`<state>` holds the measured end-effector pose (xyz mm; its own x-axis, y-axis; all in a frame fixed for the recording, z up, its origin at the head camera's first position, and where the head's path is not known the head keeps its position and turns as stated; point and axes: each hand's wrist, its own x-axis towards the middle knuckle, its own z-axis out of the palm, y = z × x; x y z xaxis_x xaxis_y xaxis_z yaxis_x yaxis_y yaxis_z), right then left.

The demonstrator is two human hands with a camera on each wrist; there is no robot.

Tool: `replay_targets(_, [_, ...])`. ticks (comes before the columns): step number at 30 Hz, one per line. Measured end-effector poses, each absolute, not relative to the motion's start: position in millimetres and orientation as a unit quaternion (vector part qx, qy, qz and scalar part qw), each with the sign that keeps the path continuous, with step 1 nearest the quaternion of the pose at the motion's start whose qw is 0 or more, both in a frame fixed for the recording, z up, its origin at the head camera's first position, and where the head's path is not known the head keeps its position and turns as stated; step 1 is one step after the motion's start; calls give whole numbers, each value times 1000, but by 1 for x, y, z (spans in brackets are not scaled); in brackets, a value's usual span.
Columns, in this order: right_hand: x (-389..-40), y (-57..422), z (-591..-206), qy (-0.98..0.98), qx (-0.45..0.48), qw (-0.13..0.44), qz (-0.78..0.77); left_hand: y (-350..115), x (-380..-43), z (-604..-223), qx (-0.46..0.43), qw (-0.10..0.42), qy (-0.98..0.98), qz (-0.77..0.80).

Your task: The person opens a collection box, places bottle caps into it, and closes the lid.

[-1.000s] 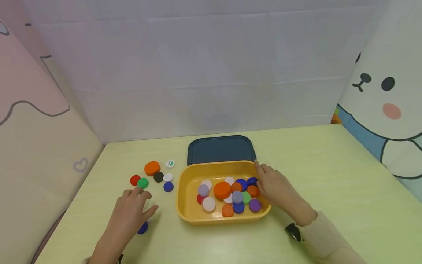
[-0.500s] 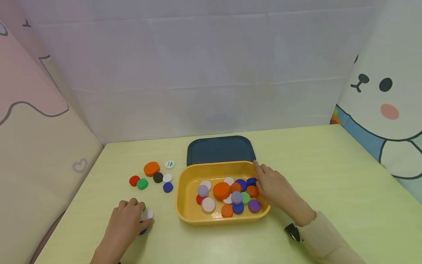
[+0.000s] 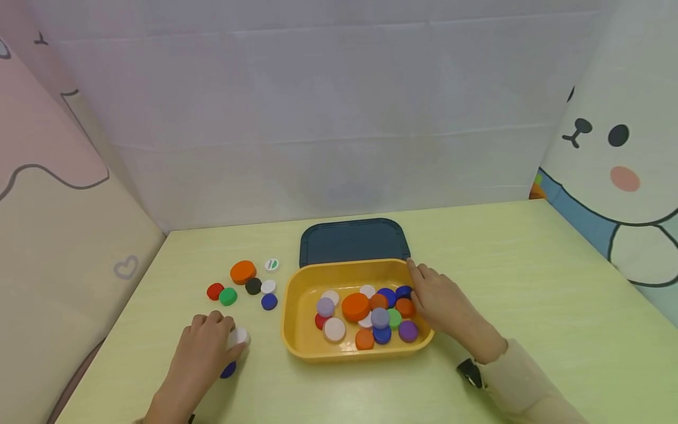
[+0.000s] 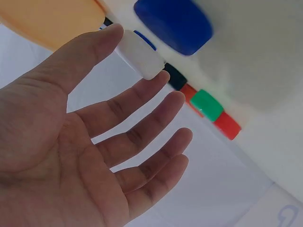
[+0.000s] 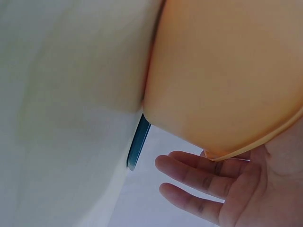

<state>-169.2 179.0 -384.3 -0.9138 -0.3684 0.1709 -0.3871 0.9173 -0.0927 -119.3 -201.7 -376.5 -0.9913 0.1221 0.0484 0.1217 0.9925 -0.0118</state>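
Observation:
Between thumb and index finger, my left hand pinches a white bottle cap; its other fingers are spread loosely. A blue bottle cap lies by the thumb, partly hidden. My right hand holds the right end of a yellow plastic box, thumb at the inner side and fingers along the outside of the rim. Bottle caps of several colours fill much of the box, among them a large orange cap and a purple cap.
Left of the box lie loose caps: an orange cap, a green cap, a red cap, a black cap, white ones and a blue one. A dark blue lid lies behind the box, before the white backdrop.
My left hand has come down onto the white cap near the front left, taken it between thumb and finger, and shifted it slightly away from me. The right hand stays on the box.

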Motion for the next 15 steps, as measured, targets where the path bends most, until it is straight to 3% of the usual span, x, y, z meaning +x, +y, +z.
replay_targets(9, [-170,179,-385,-976,195,72,66,-187,-130,-349,-101,103,-989,-20])
replay_targets(15, [-170,179,-384,-976,194,74,62,-162,-140,-335,-127,119,-984,-32])
